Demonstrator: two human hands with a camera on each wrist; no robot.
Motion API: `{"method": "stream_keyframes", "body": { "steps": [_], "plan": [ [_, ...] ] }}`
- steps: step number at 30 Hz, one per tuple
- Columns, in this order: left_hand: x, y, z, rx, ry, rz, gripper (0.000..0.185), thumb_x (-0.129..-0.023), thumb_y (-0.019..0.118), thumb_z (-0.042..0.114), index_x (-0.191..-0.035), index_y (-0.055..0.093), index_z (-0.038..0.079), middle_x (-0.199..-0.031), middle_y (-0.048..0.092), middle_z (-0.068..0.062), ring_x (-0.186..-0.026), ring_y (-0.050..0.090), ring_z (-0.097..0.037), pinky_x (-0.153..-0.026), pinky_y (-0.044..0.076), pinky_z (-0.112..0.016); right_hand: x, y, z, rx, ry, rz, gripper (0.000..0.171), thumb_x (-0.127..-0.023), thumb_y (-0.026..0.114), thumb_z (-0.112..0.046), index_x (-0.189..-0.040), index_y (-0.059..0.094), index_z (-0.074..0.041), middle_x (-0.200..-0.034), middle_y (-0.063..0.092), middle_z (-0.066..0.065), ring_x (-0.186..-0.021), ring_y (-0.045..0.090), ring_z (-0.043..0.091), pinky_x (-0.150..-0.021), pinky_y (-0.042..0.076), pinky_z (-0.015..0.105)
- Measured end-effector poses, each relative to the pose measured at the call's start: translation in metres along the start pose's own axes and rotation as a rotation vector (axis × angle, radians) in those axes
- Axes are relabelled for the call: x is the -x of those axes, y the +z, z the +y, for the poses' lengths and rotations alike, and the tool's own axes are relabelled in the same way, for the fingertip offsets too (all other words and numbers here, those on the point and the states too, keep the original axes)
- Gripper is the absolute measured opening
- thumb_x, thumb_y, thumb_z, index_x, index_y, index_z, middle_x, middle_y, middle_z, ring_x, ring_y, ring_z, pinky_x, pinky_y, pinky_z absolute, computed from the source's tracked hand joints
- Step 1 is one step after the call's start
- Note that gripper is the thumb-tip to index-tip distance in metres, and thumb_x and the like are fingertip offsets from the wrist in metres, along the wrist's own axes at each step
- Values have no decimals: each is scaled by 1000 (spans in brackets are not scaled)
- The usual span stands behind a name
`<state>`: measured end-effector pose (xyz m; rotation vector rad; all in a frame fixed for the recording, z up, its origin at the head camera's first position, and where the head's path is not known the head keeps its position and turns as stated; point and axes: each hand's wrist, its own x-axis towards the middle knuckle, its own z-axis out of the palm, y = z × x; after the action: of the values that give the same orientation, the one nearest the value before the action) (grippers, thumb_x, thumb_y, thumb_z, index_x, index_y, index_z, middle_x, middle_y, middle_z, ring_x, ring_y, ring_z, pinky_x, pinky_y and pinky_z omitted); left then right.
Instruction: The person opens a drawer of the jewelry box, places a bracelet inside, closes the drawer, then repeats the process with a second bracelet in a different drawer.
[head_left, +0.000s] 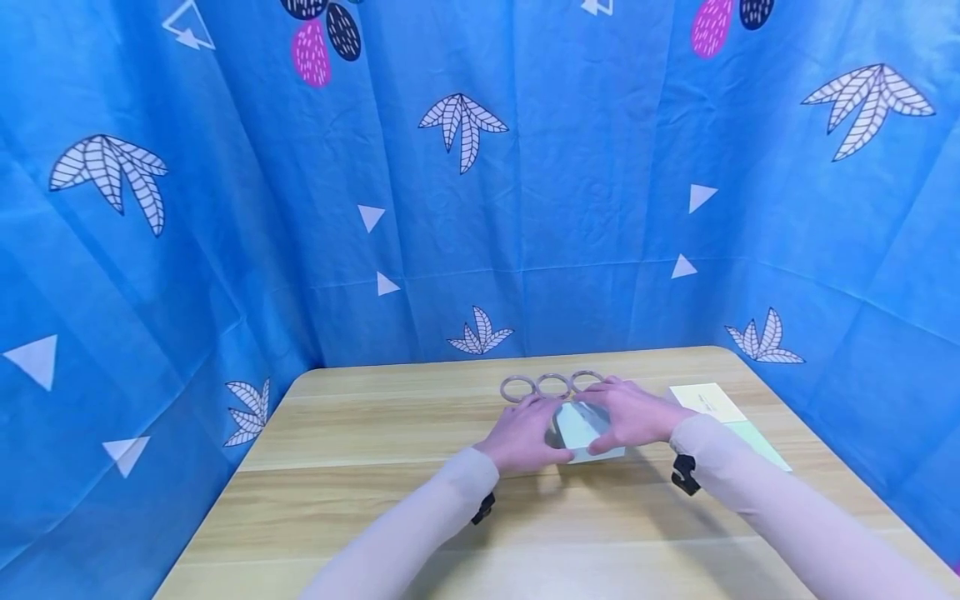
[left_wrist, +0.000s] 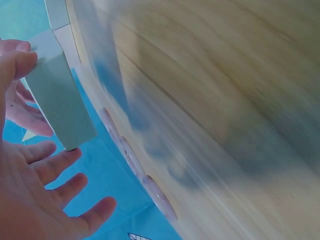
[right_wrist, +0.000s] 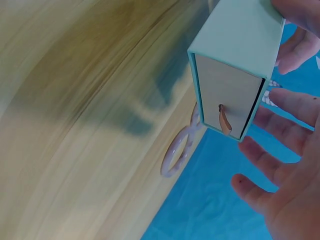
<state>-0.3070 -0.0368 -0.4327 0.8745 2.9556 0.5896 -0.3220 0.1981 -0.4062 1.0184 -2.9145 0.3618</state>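
Observation:
A pale green drawer-style box (head_left: 588, 432) stands on the wooden table (head_left: 360, 467) between my two hands. My left hand (head_left: 525, 437) is at its left side. In the left wrist view its thumb touches the box (left_wrist: 57, 100) while the fingers (left_wrist: 60, 167) are spread and straight below it. My right hand (head_left: 637, 417) is at the right side. Seen from the right wrist, its fingers (right_wrist: 287, 132) are spread beside the box (right_wrist: 235, 45), whose end face carries a small ribbon pull (right_wrist: 223, 119).
Three pale rings (head_left: 553, 385) lie in a row just behind the box, also seen as rings (right_wrist: 177, 150) near the table's far edge. A cream card (head_left: 708, 400) and a green card (head_left: 757, 442) lie at the right. Blue patterned cloth surrounds the table.

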Motion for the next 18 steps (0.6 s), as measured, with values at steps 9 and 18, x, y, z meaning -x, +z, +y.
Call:
{"method": "stream_keyframes", "body": {
  "steps": [9,18],
  "plan": [
    [9,-3,-13,8,-8,-11,86,-82,71,61,-156,34,37,-159,41,6,-153,25,-29,-120,24,-59,-12,7,-8,7,-34,-3,85,-69,83,-54,-142,57,-21,-145,57,10,-129,52,35,-95,47,57],
    [17,-8,-25,-3,-25,-8,84,-82,73,60,-154,40,32,-158,43,5,-150,30,-27,-118,27,-59,-23,10,-20,17,-33,-10,85,-69,83,-55,-142,59,-19,-142,59,7,-125,53,32,-99,45,54]
  ]
}}
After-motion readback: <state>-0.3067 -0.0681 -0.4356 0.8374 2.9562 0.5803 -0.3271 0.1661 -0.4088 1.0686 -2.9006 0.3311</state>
